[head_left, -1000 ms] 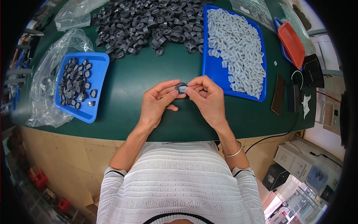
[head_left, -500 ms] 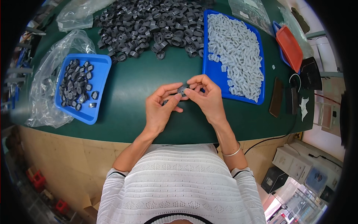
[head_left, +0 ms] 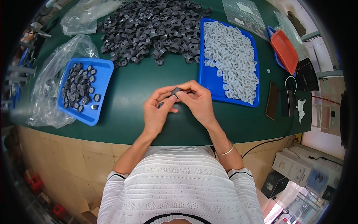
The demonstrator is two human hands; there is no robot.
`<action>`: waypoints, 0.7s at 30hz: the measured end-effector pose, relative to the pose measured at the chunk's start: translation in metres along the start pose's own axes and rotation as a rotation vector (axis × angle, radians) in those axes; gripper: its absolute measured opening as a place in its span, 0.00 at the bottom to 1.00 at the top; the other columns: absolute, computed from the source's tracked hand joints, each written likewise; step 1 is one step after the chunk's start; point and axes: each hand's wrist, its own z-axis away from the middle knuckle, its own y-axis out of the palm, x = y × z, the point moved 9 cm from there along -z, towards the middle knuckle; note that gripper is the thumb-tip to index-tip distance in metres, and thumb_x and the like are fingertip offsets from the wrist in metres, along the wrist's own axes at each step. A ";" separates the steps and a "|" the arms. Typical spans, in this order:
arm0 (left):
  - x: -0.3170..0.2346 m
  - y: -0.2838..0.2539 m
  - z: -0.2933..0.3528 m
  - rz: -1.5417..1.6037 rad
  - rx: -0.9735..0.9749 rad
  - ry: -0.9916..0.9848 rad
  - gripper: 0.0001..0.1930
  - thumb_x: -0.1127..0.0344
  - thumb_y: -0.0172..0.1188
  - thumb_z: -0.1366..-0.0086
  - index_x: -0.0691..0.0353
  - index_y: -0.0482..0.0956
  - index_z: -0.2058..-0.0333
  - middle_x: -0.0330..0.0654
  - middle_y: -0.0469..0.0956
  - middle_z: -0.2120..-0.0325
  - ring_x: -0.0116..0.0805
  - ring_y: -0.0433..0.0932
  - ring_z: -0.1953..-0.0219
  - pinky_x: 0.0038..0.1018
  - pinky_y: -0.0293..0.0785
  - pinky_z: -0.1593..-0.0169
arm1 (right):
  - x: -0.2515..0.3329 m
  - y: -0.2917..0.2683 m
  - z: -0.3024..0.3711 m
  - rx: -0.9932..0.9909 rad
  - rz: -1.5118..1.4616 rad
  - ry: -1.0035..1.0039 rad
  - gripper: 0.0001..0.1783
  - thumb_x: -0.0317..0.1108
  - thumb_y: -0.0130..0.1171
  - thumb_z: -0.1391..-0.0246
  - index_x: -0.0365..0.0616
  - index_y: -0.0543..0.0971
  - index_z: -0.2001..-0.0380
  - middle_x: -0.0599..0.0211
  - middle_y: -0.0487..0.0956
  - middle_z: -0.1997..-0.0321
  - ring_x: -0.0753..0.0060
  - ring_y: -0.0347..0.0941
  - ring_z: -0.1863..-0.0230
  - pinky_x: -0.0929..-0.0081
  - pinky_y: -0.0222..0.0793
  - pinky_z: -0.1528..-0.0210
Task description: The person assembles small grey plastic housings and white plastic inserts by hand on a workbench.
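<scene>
Between the fingertips of both hands is a small dark grey plastic part [head_left: 175, 91], partly covered by the fingers. My left hand [head_left: 154, 115] pinches it from the left. My right hand [head_left: 200, 106] grips it from the right with thumb and fingers. A second dark piece [head_left: 161, 105] shows in the curl of my left hand's fingers. Beyond the hands lies a large heap of dark grey ring-shaped plastic parts [head_left: 149, 33]. To the right, a blue tray [head_left: 213, 80] holds many small whitish translucent plastic pieces [head_left: 235, 59].
At left, a lighter blue tray [head_left: 106, 69] contains dark parts [head_left: 78, 87] and stands on a clear plastic bag [head_left: 46, 97]. Far right are a red tray [head_left: 285, 50], a brown flat object [head_left: 272, 100], a black box [head_left: 288, 102] and a cable. The green table's [head_left: 179, 136] front edge lies before me.
The dark part has turned between my fingertips, and both hands have shifted slightly. The whole view has moved a little; trays and heap look unchanged.
</scene>
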 end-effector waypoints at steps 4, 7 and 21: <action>0.022 -0.015 -0.003 0.153 0.001 -0.216 0.14 0.71 0.60 0.37 0.67 0.74 0.52 0.43 0.80 0.62 0.26 0.80 0.63 0.16 0.75 0.71 | 0.036 0.013 0.010 0.100 0.603 -0.167 0.17 0.24 0.62 0.49 0.40 0.77 0.54 0.65 0.75 0.67 0.75 0.73 0.68 0.77 0.71 0.67; 0.018 -0.008 0.005 0.121 0.039 -0.205 0.14 0.69 0.61 0.37 0.66 0.75 0.54 0.41 0.81 0.65 0.23 0.78 0.68 0.15 0.71 0.75 | 0.041 0.016 0.019 0.178 0.774 -0.238 0.20 0.27 0.64 0.52 0.43 0.77 0.53 0.61 0.75 0.68 0.65 0.74 0.70 0.72 0.70 0.68; -0.011 0.029 0.020 -0.394 0.474 -0.239 0.09 0.73 0.60 0.40 0.65 0.73 0.61 0.34 0.75 0.75 0.16 0.70 0.79 0.13 0.60 0.82 | 0.057 0.031 0.051 0.329 0.905 -0.468 0.16 0.28 0.69 0.59 0.40 0.79 0.64 0.64 0.74 0.76 0.69 0.70 0.77 0.74 0.66 0.75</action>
